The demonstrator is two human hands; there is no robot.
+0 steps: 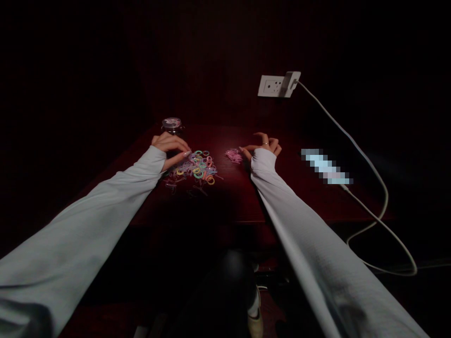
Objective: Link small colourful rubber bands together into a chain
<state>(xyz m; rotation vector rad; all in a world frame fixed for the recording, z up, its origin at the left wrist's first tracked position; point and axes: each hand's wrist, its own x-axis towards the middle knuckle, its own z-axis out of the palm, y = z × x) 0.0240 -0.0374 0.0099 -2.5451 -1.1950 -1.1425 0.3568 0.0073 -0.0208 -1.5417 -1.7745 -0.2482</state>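
Note:
A loose heap of small hair ties in several colours lies on the dark red table. At its upper left edge is my left hand, with thumb and fingertips pinched together; whatever is between them is too small to make out. To the right of the heap sits a smaller pile of pink hair ties. My right hand, wearing a ring, reaches that pile's right edge with its thumb side. Its fingers are curved and apart, and I see nothing held in them.
Behind my left hand stands a small clear jar with a pinkish lid. A phone, blurred out, lies at the right on the table. Its white cable loops past my right sleeve up to a charger in the wall socket.

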